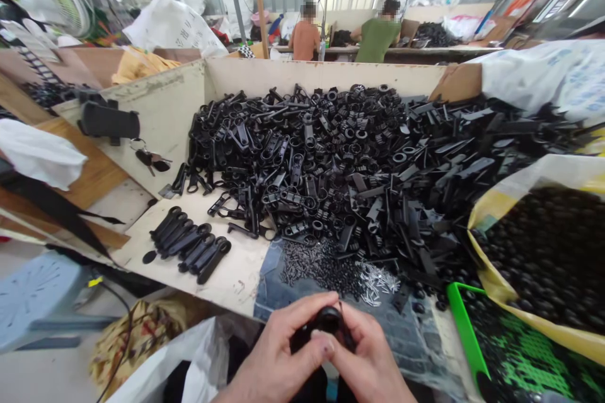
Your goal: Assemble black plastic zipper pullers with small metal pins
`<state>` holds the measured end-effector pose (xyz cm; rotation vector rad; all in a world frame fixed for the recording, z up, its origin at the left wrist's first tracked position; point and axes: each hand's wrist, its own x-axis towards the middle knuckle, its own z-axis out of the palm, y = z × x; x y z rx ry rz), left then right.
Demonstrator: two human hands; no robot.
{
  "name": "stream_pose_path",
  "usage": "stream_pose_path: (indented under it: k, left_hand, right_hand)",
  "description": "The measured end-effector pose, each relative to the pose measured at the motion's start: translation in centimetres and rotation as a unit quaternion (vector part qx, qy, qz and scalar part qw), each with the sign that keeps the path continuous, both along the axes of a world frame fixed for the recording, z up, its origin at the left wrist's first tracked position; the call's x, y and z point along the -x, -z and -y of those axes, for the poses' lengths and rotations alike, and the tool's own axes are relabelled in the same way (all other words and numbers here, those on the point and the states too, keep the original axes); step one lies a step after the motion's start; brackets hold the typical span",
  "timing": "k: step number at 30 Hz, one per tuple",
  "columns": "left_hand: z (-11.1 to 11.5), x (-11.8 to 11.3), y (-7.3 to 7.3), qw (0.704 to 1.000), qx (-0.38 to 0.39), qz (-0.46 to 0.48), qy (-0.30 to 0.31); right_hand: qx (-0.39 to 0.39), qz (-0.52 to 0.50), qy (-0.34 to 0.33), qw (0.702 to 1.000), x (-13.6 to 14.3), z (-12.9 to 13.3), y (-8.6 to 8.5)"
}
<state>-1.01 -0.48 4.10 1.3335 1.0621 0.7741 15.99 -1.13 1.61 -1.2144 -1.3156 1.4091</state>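
Note:
Close to my body, both hands are closed around one black plastic part with a round ring end [329, 317]. My left hand [288, 346] wraps it from the left, thumb across its front. From the right, my right hand [363, 352] grips the same part, and the two thumbs nearly meet. Much of the part is hidden behind my fingers. Just beyond my hands, on a dark blue cloth [278, 286], lie small silver pins [375, 283] and tiny dark pieces [307, 261]. A row of several similar black parts [189, 242] lies on the board to the left.
A large heap of black plastic parts [307, 157] fills the bench. At right stand a yellow-edged sack of black balls [543, 252] and a green tray [466, 327]. Keys [151, 157] hang on the left wall panel. Two people [305, 38] sit at the far bench.

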Motion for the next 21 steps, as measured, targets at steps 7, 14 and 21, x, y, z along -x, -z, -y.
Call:
stream_pose_path:
  k: [7, 14, 21]
  left_hand:
    - [0.7, -0.3, 0.4, 0.999, 0.006, 0.021, -0.031]
    - [0.6, 0.9, 1.4, 0.979, 0.089, 0.154, -0.101]
    - [-2.3, 9.4, 3.7, 0.869, -0.27, -0.297, -0.288]
  right_hand:
    - [-0.034, 0.025, 0.015, 0.999, 0.4, 0.5, -0.2]
    - [0.118, -0.109, 0.017, 0.987, 1.6, -2.6, 0.9]
    - [-0.114, 0.159, -0.009, 0.981, 3.5, -7.2, -0.4]
